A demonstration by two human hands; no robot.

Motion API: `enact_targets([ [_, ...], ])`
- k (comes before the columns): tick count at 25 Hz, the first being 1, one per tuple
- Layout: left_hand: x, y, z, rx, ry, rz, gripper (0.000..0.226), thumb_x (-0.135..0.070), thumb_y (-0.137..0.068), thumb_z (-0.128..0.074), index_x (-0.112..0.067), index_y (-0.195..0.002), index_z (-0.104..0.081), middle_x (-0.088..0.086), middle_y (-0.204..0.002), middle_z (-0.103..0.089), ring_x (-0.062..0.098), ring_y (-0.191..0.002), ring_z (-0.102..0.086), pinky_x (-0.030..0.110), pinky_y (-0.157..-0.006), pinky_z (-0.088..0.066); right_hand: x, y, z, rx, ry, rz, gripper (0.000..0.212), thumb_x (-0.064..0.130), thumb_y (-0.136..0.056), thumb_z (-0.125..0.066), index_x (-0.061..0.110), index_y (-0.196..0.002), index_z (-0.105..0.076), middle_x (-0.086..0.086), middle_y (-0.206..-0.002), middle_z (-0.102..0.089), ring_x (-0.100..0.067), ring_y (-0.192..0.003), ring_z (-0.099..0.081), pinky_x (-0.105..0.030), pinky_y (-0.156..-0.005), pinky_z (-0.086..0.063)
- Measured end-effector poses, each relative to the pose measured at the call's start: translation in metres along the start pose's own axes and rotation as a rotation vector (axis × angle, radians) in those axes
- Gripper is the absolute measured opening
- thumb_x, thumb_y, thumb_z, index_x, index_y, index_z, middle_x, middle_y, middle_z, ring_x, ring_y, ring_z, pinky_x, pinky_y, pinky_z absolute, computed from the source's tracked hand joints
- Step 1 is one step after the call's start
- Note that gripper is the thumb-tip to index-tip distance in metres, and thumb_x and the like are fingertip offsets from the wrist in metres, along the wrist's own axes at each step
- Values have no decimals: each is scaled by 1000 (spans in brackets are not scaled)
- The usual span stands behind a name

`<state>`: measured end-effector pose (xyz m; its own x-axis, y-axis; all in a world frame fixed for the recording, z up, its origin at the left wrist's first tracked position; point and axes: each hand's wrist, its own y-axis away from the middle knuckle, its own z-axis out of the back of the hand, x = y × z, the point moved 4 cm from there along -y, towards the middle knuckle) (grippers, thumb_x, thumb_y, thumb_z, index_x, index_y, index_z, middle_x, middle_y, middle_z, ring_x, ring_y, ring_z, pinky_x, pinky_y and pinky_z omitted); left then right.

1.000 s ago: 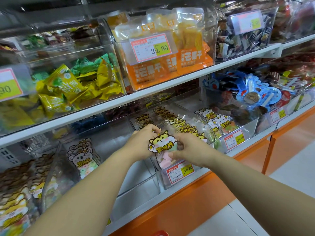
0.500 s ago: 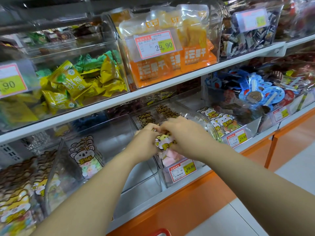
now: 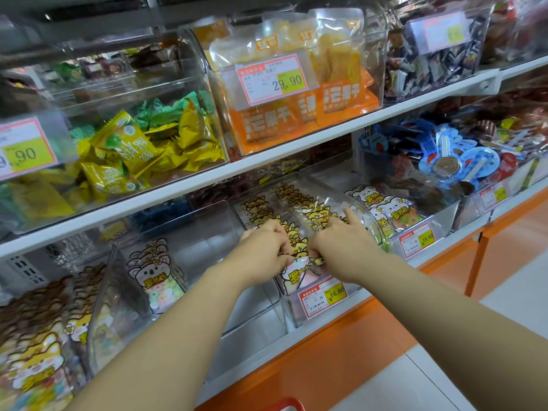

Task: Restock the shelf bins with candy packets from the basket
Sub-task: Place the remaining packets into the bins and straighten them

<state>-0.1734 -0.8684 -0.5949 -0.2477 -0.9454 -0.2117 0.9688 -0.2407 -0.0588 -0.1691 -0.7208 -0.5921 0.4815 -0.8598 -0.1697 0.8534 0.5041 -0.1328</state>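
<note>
1. The candy packets (image 3: 298,255) are clear pouches topped with a yellow cartoon cat head, with yellow lettering and pale pink sweets inside.
2. They stand in a row in the clear bin (image 3: 323,314) on the lower shelf, just behind its price tag (image 3: 322,297).
3. The left hand (image 3: 264,247) curls its fingers round the front packets.
4. The right hand (image 3: 338,247) pinches them from the other side, index finger stretched out.

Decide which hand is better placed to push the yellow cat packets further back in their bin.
Right, probably. Both hands hold the front packet, but the right hand has its forefinger stretched over the rear packets inside the bin; the left hand is curled at the front.
</note>
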Motion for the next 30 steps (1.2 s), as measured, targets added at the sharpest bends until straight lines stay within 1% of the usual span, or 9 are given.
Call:
enact_targets([
  [3,-13,14,16,-101,-153,-18,15,-39,-92,-65,-32,-104,-67,-8,-135,-36,20,-125,-36,37,-115,-22,-5,-1,1,17,-99,9,26,24,-92,-62,34,-116,-63,4,-110,-65,-24,-125,-44,-52,-119,-10],
  [7,-40,32,13,-81,-306,-42,35,-64,-86,-61,-36,-102,-73,-9,-121,-35,21,-123,-26,52,-122,1,-18,-2,11,-14,-150,26,15,32,-89,-65,35,-104,-66,14,-103,-66,-19,-126,-42,-56,-119,-7],
  [12,-39,23,0,20,-364,-12,16,-47,-86,-71,-32,-88,-77,-13,-154,-26,25,-150,3,68,-108,22,-20,-7,7,-34,-121,11,11,34,-93,-60,35,-98,-70,12,-98,-68,-17,-122,-49,-58,-121,-4],
  [14,-37,23,-6,81,-444,4,7,-36,-88,-70,-33,-83,-74,-9,-161,-16,30,-152,13,71,-105,23,-16,-11,5,-58,-103,18,7,34,-93,-61,30,-95,-67,10,-97,-68,-19,-120,-50,-57,-120,-3],
  [16,-36,22,-15,151,-501,52,14,-29,-90,-68,-37,-78,-67,-7,-166,-4,36,-150,22,76,-104,23,-7,-12,4,-69,-71,36,9,28,-93,-60,34,-86,-58,7,-95,-65,-22,-118,-52,-57,-120,-5],
  [20,-34,18,-14,277,-496,81,14,-33,-97,-58,-34,-93,-71,-8,-167,10,37,-148,27,78,-104,17,12,-8,-6,-87,16,73,19,16,-92,-57,27,-101,-69,-4,-111,-64,-25,-120,-51,-57,-121,-5],
  [23,-25,30,-11,205,-283,156,24,-51,-95,-58,-35,-98,-76,-13,-167,11,31,-150,26,75,-104,22,-7,-8,-12,-81,-178,56,10,31,-91,-64,26,-99,-69,2,-107,-67,-20,-121,-50,-54,-121,0],
  [26,-24,40,-14,106,-34,217,38,-75,-84,-54,-46,-96,-76,-18,-166,7,21,-150,26,69,-104,26,-23,-8,-11,-81,-430,9,21,40,-87,-71,21,-96,-72,6,-101,-69,-16,-115,-53,-48,-120,-1],
  [30,-33,34,-18,50,-184,210,34,-58,-94,-54,-33,-88,-76,-17,-167,4,24,-151,23,73,-107,20,-26,-7,6,-65,-484,2,16,36,-82,-78,34,-97,-71,15,-100,-69,-13,-118,-52,-51,-122,-6],
])
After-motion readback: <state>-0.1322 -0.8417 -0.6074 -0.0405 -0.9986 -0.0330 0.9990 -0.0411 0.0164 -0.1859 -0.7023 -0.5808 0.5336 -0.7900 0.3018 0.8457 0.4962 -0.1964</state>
